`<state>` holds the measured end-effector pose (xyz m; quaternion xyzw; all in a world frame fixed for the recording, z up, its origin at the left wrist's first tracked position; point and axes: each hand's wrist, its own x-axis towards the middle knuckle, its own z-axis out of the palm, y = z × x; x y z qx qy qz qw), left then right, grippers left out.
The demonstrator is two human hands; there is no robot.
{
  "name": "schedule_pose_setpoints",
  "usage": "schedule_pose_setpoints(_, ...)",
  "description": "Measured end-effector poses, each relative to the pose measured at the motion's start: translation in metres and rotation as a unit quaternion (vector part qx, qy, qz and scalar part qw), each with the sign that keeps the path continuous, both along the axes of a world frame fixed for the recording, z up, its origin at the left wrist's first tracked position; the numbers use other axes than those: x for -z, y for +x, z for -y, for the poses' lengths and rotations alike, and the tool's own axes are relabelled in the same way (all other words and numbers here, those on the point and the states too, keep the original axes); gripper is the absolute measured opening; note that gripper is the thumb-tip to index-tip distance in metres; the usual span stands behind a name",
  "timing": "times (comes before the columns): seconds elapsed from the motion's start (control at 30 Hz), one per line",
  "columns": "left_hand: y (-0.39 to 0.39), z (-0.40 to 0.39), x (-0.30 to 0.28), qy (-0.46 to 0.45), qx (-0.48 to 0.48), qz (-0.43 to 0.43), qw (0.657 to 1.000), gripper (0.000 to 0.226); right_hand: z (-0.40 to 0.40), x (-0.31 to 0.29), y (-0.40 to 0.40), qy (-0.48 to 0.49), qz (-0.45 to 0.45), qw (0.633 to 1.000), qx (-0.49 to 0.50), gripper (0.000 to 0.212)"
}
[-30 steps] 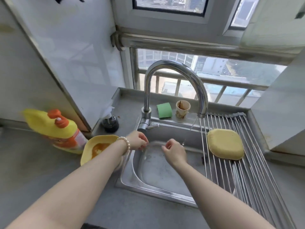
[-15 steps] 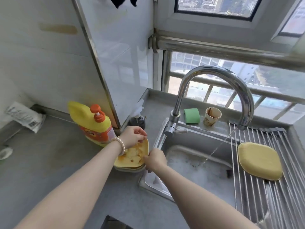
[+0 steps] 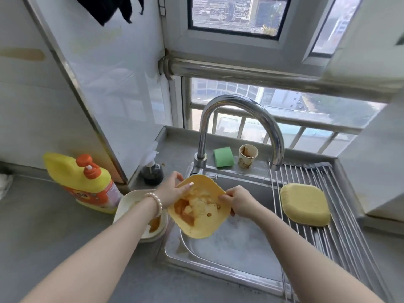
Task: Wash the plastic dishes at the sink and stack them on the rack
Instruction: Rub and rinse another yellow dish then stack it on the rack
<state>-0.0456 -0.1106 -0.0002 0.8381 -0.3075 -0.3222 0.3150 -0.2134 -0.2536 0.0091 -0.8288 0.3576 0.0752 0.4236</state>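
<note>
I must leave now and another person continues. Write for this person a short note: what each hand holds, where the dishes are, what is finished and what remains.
Left hand: grips the far left rim of the dirty yellow dish, thumb inside it.
Right hand: grips the right rim of the same dish.
The dish is tilted over the sink, which holds foamy water; it is still smeared with sauce.
One yellow dish lies upside down on the rack: done.
A white dish with sauce waits on the counter, left of the sink.
Left to do: wash the held dish, then the white one, and stack both on the rack.
</note>
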Motion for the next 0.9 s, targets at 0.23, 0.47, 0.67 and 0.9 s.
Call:
schedule_pose_setpoints(0.23,-0.044,0.028,0.018,-0.067,-0.101,-0.269,0.956,0.021,-0.012,0.015,-0.039,-0.397,0.027,0.917,0.014,0.042)
schedule_pose_setpoints(0.47,-0.072,0.039,0.032,-0.089,-0.058,-0.216,0.971,0.020,-0.023,0.032,-0.099,-0.341,-0.029,0.886,-0.312,0.089)
schedule_pose_setpoints(0.67,-0.104,0.058,0.025,-0.182,-0.102,-0.254,0.944,0.020,-0.031,0.014,-0.051,-0.189,-0.054,0.942,-0.271,0.114)
schedule_pose_setpoints(0.9,-0.092,0.056,0.024,-0.168,-0.103,-0.239,0.951,0.021,-0.003,-0.005,-0.065,-0.259,-0.150,0.924,-0.238,0.121)
